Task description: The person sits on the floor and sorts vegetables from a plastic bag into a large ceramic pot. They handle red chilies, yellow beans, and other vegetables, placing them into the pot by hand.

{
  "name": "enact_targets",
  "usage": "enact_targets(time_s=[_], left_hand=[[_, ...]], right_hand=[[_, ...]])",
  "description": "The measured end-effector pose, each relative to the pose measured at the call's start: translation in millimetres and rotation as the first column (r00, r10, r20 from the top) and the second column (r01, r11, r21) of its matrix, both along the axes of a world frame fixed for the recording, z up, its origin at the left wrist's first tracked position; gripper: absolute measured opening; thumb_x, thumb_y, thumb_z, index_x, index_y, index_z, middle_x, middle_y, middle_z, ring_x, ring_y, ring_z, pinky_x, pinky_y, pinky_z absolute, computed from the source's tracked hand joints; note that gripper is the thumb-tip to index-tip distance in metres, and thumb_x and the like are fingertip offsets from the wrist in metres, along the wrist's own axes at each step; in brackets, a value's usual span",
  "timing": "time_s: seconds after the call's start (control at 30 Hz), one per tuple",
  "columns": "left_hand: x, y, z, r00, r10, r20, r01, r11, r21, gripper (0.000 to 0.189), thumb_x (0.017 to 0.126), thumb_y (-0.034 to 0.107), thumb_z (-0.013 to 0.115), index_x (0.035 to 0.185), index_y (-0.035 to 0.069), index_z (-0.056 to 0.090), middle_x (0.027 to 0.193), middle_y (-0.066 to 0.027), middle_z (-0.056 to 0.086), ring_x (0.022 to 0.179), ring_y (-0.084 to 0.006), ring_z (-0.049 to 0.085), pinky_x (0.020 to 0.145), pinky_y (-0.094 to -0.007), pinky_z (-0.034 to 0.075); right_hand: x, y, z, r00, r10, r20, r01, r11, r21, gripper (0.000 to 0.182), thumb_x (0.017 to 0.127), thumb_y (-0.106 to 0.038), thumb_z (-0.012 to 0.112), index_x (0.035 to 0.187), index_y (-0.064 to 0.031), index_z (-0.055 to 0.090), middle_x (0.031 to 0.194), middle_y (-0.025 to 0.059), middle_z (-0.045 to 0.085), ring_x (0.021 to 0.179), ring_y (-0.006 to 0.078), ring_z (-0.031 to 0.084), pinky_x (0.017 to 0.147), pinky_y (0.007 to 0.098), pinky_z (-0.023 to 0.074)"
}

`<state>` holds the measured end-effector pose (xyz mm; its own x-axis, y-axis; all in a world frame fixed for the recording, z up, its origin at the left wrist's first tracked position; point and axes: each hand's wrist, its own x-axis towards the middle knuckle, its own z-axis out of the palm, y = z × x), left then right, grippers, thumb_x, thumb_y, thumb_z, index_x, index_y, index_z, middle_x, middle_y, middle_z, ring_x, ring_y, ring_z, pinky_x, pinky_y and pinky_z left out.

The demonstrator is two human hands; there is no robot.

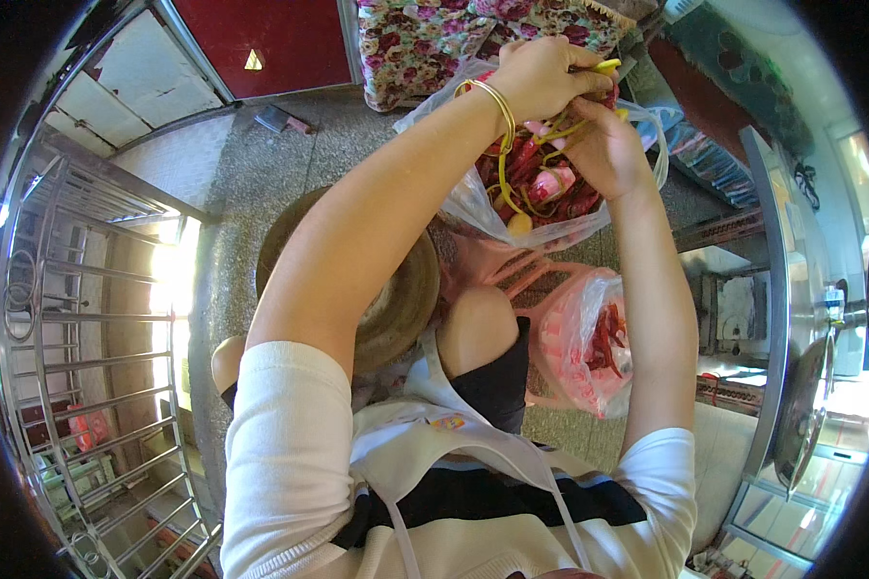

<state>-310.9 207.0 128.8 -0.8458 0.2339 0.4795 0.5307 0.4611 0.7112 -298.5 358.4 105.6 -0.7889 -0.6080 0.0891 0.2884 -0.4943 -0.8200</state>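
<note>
My left hand [539,79], with a gold bangle at the wrist, reaches over a clear plastic bag [471,199]. My right hand [612,148] comes in from the other side, so the fingers of both hands meet. Pinched between them is a small red piece with yellow ends [607,66], mostly covered by fingers. Dark red chillies [525,155] fill the bag along with thin yellow-green stems. Among them lies a pink and red chunk [552,184], whose kind is unclear. A long yellow strand [503,174] hangs below my left wrist.
A round wooden chopping block [405,311] stands by my knees. Pink plastic openwork [518,271] supports another plastic bag with red chillies [607,340]. A cleaver [271,118] lies on the floor. Metal railings [101,316] run at left; a metal-edged table [775,253] stands right, floral cushions [423,58] ahead.
</note>
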Motion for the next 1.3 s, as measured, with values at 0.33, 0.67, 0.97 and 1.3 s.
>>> enact_targets(time_s=[0.33,0.67,0.97,1.3], left_hand=[[-38,13,-27,0.94,0.041,-0.338,-0.077,0.992,-0.096,0.037,0.1,0.025,0.035,0.133,0.027,0.052,0.142,-0.0054,0.044,0.134,-0.0291,0.039,0.103,-0.0645,0.021],[-11,-43,-37,0.968,0.111,-0.224,-0.139,0.984,-0.111,0.021,0.089,0.025,0.062,0.103,0.01,0.068,0.103,-0.0099,0.067,0.095,-0.0269,0.065,0.085,-0.0376,0.049],[21,-64,-65,0.996,-0.01,0.089,0.068,0.724,-0.686,0.027,0.079,0.018,0.069,0.105,0.012,0.063,0.114,-0.0099,0.061,0.099,-0.0313,0.061,0.083,-0.0429,0.05],[18,-67,-64,0.994,-0.102,0.046,0.102,0.647,-0.756,0.027,0.081,0.011,0.066,0.108,0.01,0.064,0.092,-0.0116,0.067,0.092,-0.0308,0.066,0.079,-0.0414,0.051]], right_hand=[[17,-30,23,0.97,-0.211,-0.117,0.227,0.963,0.147,0.023,0.092,-0.008,0.048,0.112,-0.0036,0.056,0.105,0.0081,0.063,0.095,0.0216,0.061,0.084,0.0383,0.0506],[-20,35,60,0.764,-0.172,-0.622,0.575,0.62,0.534,0.028,0.088,-0.006,0.056,0.115,-0.0054,0.055,0.099,0.0029,0.06,0.083,0.0132,0.057,0.075,0.0268,0.0475],[-15,0,-34,0.56,0.682,-0.47,0.633,0.013,0.774,0.052,0.078,0.004,0.055,0.13,-0.0022,0.05,0.13,0.0219,0.046,0.124,0.0379,0.046,0.105,0.0415,0.0383],[-20,19,-18,0.586,0.439,-0.681,0.691,0.17,0.703,0.046,0.085,-0.003,0.062,0.129,0.0001,0.049,0.128,0.0201,0.052,0.121,0.0296,0.05,0.102,0.0364,0.0389]])
